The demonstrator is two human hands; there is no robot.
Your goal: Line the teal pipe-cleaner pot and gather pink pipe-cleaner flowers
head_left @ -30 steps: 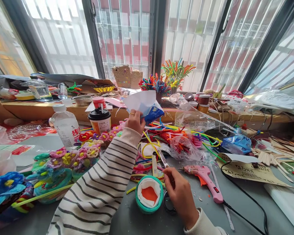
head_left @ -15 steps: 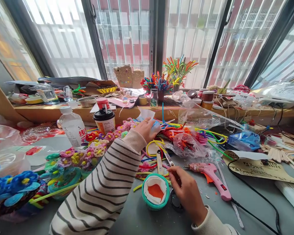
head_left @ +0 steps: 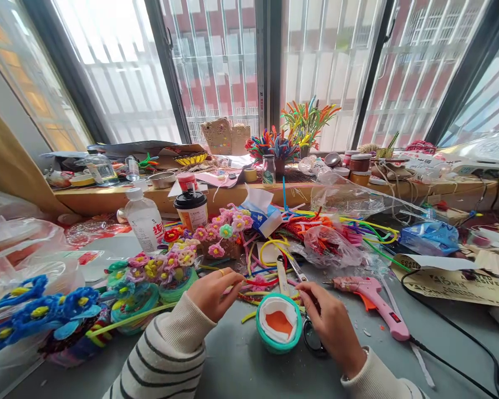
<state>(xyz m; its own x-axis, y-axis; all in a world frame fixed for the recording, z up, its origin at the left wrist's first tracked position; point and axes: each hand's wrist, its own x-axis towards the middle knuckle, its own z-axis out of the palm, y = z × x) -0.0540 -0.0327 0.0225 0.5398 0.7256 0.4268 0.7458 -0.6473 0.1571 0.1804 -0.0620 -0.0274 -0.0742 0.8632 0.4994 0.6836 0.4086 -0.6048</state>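
The green pot (head_left: 278,347) sits near, in the middle, between two hands that are apart. The right hand (head_left: 331,324) pinches the scissors (head_left: 300,272); the left hand (head_left: 213,293) seems to hold nothing. The pot looks light (and maybe squashy), so cup its sides gently.

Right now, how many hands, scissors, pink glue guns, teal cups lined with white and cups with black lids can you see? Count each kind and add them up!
Hands: 2, the left hand and the right hand
Scissors: 1 pair
Pink glue gun: 1
White-lined teal cup: 1
Black-lidded cup: 1
Total: 6
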